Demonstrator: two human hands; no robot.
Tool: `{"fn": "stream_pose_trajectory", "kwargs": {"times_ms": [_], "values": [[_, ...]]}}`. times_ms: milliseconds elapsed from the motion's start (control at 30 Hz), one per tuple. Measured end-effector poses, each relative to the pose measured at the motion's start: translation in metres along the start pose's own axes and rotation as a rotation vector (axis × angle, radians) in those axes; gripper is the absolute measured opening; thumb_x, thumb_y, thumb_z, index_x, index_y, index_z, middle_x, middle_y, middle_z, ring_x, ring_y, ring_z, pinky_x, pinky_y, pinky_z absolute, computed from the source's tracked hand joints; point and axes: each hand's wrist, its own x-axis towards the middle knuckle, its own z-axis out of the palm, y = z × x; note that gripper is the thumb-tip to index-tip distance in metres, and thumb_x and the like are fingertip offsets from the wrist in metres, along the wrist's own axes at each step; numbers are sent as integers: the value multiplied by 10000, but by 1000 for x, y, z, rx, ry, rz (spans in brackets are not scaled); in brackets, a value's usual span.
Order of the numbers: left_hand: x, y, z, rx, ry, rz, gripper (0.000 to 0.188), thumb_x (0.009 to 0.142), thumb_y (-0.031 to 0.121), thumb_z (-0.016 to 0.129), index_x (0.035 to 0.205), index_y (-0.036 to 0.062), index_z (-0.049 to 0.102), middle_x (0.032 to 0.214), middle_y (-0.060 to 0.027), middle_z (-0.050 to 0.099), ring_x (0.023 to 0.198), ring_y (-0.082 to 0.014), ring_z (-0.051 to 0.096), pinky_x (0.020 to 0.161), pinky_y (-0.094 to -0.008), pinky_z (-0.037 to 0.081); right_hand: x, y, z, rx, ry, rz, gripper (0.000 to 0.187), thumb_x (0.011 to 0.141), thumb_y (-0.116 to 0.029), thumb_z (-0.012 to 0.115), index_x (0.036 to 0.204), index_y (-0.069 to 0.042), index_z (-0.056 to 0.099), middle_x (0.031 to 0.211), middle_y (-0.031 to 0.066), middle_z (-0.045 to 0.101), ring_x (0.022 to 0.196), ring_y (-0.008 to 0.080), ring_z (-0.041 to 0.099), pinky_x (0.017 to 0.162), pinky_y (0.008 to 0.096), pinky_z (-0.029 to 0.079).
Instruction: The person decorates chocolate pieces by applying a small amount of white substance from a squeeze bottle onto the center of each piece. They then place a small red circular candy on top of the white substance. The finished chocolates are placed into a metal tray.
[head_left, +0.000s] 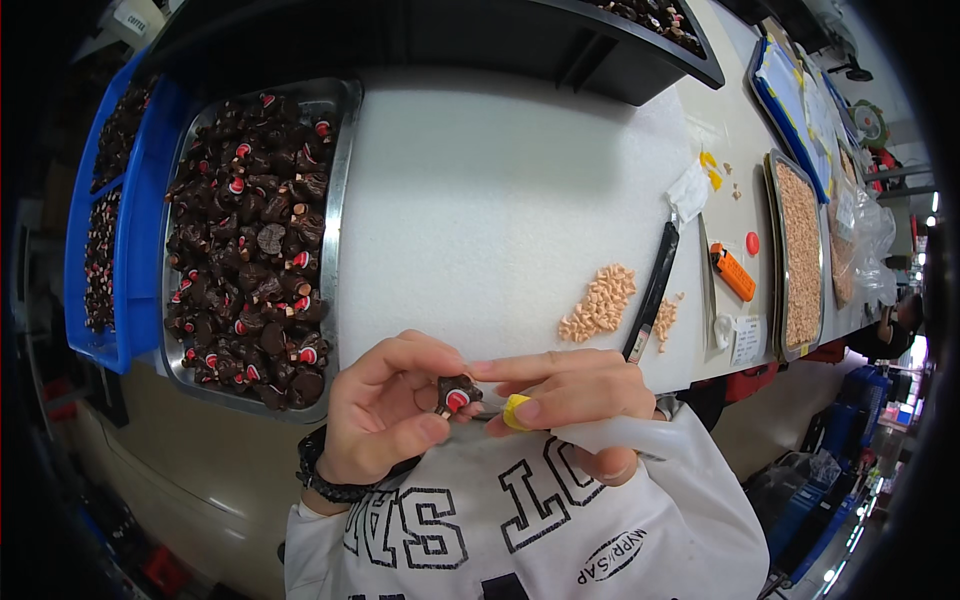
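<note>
My left hand (390, 405) pinches a small dark brown figurine (457, 396) with a red and white spot on it, held in front of my chest. My right hand (575, 395) grips a translucent white squeeze bottle (610, 436) with a yellow band (516, 412) near its narrow end. That narrow end points at the figurine's right side; whether they touch I cannot tell. Just beyond my right hand, a heap of small beige pieces (600, 303) lies on the white work surface (460, 230).
At left stand a metal tray (345, 200) full of similar brown figurines and a blue divided bin (122, 290). A black bin (450, 45) spans the back. Rightward are a black-handled cutter (655, 285), orange lighter (733, 273), red disc (752, 243) and tray of beige pieces (800, 250).
</note>
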Motion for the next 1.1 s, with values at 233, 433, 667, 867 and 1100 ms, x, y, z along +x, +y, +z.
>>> {"fn": "stream_pose_trajectory", "kwargs": {"times_ms": [233, 433, 667, 867, 1100], "values": [[1, -1, 0, -8, -7, 3, 342, 799, -29, 562, 1113, -80, 439, 1047, -130, 470, 958, -181, 551, 855, -312, 481, -2, 4, -2, 14, 14, -77, 557, 918, -456, 355, 905, 67, 546, 811, 212, 630, 818, 367, 639, 567, 349, 536], [-1, -1, 0, -28, 13, -10, 345, 790, -41, 575, 1106, -78, 441, 1041, -133, 483, 940, -180, 565, 837, -308, 493, 0, -2, -2, 30, -15, 16, 553, 924, -450, 348, 934, 68, 538, 784, 193, 631, 834, 406, 627, 550, 347, 531], [-2, 2, 0, -39, 10, -43, 313, 798, 17, 614, 1053, -51, 446, 985, -130, 514, 878, -176, 585, 786, -302, 520, 1, 2, -3, 111, 19, -82, 536, 899, -468, 405, 1062, 36, 479, 826, 236, 622, 867, 418, 609, 621, 413, 532], [3, 1, 6, -28, 102, -46, 286, 801, 77, 635, 977, -38, 441, 950, -157, 521, 788, -186, 588, 692, -274, 529, -1, 0, -7, 41, 18, -210, 438, 868, -292, 549, 1165, -38, 349, 856, 250, 613, 781, 398, 623, 618, 412, 538], [1, 0, 3, 123, 153, -4, 337, 782, 197, 650, 947, -10, 441, 871, -163, 531, 680, -171, 573, 581, -249, 479, -11, -76, -80, -769, 452, -269, 240, 830, -23, 556, 1038, -57, 442, 910, 229, 612, 744, 224, 598, 661, 303, 484]]}}
